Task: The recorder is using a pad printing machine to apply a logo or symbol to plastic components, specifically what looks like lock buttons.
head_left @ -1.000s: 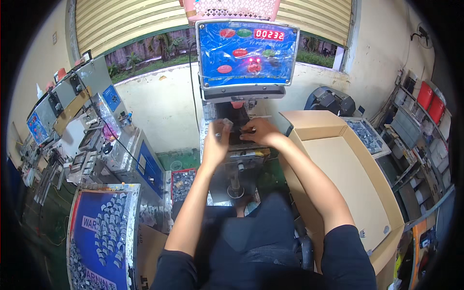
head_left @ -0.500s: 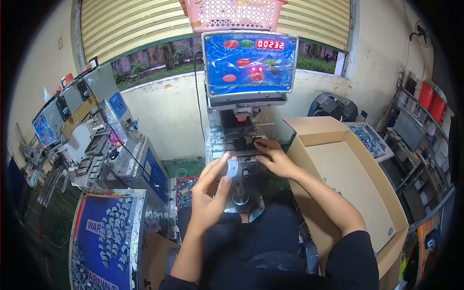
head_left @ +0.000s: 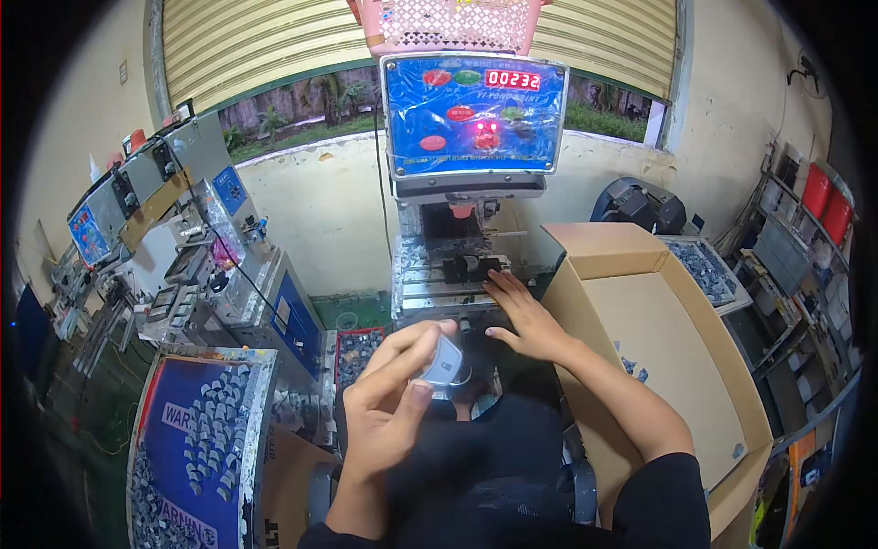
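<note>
Between the thumb and fingers of my left hand (head_left: pixel 384 403) is a small light grey plastic part (head_left: pixel 444 362) with a curved outline and a small dark printed mark on its face. It is held up in front of my lap. My right hand (head_left: pixel 532 322) is open with its fingers stretched out, the fingertips at the right end of the black fixture (head_left: pixel 455 270) on the machine bed. A small greyish piece (head_left: pixel 472 263) sits in that fixture. Above the bed stands the printing machine's blue control panel (head_left: pixel 476 114), its red display lit.
On my right is a big open cardboard box (head_left: pixel 663 366) with a few small grey pieces inside. A blue-topped table (head_left: pixel 169 393) at left carries rows of grey parts. A red-rimmed tray (head_left: pixel 358 352) of parts lies beside the machine. Another machine (head_left: pixel 206 247) stands left.
My left hand has drawn down toward my lap, tilting the grey part. My right hand's fingers have straightened and spread at the fixture. The whole view has shifted slightly.
</note>
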Demonstrator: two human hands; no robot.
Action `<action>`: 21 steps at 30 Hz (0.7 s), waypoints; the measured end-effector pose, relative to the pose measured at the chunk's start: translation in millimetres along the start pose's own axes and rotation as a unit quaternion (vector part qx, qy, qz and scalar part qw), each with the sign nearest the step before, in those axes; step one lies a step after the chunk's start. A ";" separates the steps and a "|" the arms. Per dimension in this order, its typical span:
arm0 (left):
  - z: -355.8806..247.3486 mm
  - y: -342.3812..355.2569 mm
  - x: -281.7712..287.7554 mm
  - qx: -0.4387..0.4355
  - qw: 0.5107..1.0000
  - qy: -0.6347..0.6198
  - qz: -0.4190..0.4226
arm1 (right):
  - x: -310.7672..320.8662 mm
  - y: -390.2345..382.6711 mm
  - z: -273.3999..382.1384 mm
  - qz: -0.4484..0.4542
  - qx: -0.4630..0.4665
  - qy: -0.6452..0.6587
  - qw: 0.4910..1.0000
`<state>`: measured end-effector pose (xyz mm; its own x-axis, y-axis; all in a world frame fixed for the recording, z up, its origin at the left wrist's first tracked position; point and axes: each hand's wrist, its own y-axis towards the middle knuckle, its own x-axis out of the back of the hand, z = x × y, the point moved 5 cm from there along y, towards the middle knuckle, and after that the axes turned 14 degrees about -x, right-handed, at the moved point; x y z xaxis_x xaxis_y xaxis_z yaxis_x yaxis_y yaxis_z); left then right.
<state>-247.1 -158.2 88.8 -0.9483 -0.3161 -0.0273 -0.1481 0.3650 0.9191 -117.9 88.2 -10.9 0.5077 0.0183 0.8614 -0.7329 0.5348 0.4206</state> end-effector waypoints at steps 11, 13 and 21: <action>8.1 6.6 -13.7 0.038 0.981 -0.188 -0.030 | 2.3 0.1 1.2 -0.009 -0.006 -0.007 1.000; 5.6 7.2 -13.3 0.035 0.979 -0.200 -0.034 | 0.8 0.4 1.7 -0.005 -0.003 -0.006 1.000; -0.6 10.9 -20.9 0.040 0.976 -0.214 -0.019 | 2.3 0.5 -0.1 -0.002 -0.011 -0.007 1.000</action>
<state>-228.7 -148.1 99.6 -0.9695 0.0587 -0.2381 -0.1903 0.4321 0.8815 -117.1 88.6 -8.7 0.5049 0.0047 0.8632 -0.7201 0.5536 0.4182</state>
